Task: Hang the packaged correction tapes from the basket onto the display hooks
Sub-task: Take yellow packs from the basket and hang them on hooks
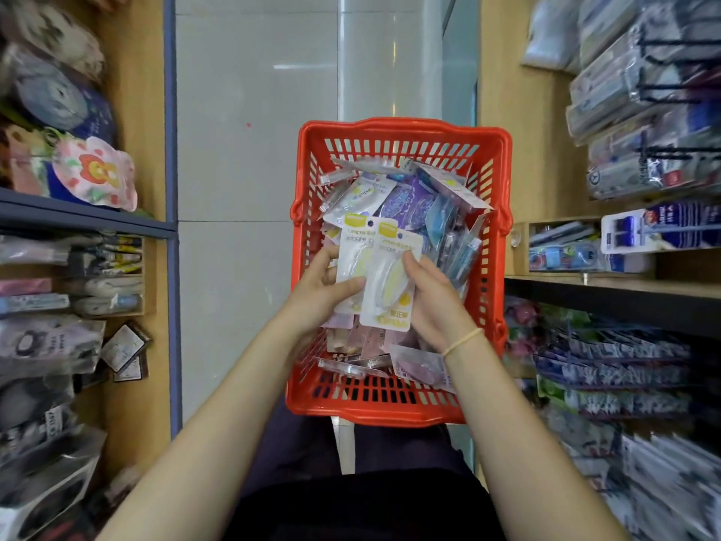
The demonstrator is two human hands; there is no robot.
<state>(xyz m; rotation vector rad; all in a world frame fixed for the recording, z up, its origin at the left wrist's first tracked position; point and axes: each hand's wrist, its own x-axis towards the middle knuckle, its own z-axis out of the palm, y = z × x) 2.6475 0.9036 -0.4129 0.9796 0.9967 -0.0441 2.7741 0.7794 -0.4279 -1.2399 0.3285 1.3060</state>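
Both forearms are bare, no sleeves reaching the wrists. A thin pale-yellow band (462, 340) circles the wrist of the right hand (433, 294). The left hand (318, 292) wears nothing. Dark trousers (300, 454) cover the legs, with a black garment (351, 509) above them.

basket (402, 128): was bright orange-red, its walls slotted in a grid
front correction tape pack (392, 283): was white with yellow tabs and a yellow tape case
packs deeper in the basket (405, 205): were purple, pale blue and pink
wristband (462, 340): was pale yellow
floor (253, 150): was light grey tile
shelf frame (169, 111): was blue on tan wood
pouch on left shelf (95, 173): was pink with what looked like a red bear print
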